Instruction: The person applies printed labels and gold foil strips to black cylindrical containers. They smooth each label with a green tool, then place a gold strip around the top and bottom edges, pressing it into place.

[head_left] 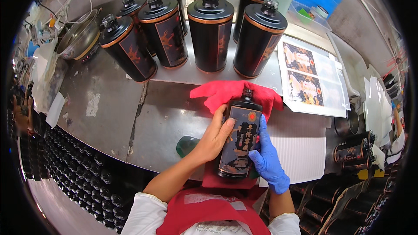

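A black glass bottle [240, 141] with a printed label of copper-coloured figures lies tilted between my hands, its neck pointing away from me. My bare left hand [216, 135] grips its left side, thumb on the label. On the right side, my right hand [267, 159] in a blue glove holds it, thumb near the lower edge. Beneath the bottle is a red cloth [226, 92], spread on the metal table. A dark green oval piece [186, 146] lies beside my left wrist.
Several black bottles [211, 35] with copper bands stand at the back. Printed label sheets [311, 78] lie at right, above a ribbed white sheet [305, 148]. A metal pan [78, 39] sits at far left. Rows of bottles [87, 178] fill the lower left; more [352, 154] lie at right.
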{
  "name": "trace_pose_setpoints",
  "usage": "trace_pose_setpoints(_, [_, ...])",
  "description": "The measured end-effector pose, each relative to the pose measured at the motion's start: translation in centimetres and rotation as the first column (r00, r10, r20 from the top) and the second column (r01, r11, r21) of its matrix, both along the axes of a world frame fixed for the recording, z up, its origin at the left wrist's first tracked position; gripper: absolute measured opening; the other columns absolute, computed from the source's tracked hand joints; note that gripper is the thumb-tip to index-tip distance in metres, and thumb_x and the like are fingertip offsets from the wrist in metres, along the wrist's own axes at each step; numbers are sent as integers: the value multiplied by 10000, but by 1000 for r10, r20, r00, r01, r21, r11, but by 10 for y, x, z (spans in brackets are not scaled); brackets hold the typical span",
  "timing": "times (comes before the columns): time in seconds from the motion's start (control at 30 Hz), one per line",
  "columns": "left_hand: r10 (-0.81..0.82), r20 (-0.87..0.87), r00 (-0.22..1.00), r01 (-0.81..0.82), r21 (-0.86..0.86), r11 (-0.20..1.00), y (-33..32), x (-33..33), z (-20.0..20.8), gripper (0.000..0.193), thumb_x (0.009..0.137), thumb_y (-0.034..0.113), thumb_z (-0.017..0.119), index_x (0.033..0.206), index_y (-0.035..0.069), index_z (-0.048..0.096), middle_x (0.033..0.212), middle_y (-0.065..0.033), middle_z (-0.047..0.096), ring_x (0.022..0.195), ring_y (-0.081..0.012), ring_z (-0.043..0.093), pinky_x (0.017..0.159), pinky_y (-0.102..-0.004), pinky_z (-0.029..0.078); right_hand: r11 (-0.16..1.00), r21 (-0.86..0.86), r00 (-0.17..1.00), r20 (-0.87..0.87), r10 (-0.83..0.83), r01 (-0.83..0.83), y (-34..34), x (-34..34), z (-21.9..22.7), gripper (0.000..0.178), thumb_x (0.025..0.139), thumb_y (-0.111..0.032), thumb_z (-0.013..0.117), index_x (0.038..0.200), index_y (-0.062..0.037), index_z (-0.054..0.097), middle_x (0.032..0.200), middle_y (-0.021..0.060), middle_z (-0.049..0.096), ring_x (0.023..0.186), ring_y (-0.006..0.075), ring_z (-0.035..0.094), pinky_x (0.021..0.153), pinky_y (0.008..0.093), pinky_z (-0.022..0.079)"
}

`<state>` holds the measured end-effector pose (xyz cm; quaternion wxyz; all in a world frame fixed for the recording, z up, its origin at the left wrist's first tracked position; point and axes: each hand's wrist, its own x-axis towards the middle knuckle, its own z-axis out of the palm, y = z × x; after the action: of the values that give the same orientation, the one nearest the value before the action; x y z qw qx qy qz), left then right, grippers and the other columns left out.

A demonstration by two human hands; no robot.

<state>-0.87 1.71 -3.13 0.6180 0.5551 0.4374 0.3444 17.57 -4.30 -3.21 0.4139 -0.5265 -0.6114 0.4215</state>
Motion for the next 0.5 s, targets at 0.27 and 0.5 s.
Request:
trace_pose_setpoints(0.27, [12, 7, 1000, -13, 63, 998, 12, 2, -7, 565, 976, 414, 410, 1309, -27, 292, 1045, -185, 540, 901, -192, 553, 771, -299, 444, 858, -507, 685, -596, -419, 84, 5, 61, -32, 600, 946, -504, 418, 1230, 15, 518, 814, 34, 604, 518, 60, 460, 486, 201, 411])
trace_pose_setpoints(0.5, [-8, 94, 996, 1, 65, 998, 17, 0, -8, 571, 975, 433, 390, 1293, -36, 309, 951, -153, 560, 774, -188, 565, 699, -318, 460, 782, -548, 658, -476, -583, 297, -35, 72, -8, 433, 764, -5, 642, 1172, -31, 498, 1010, 69, 590, 864, 173, 607, 800, 300, 505])
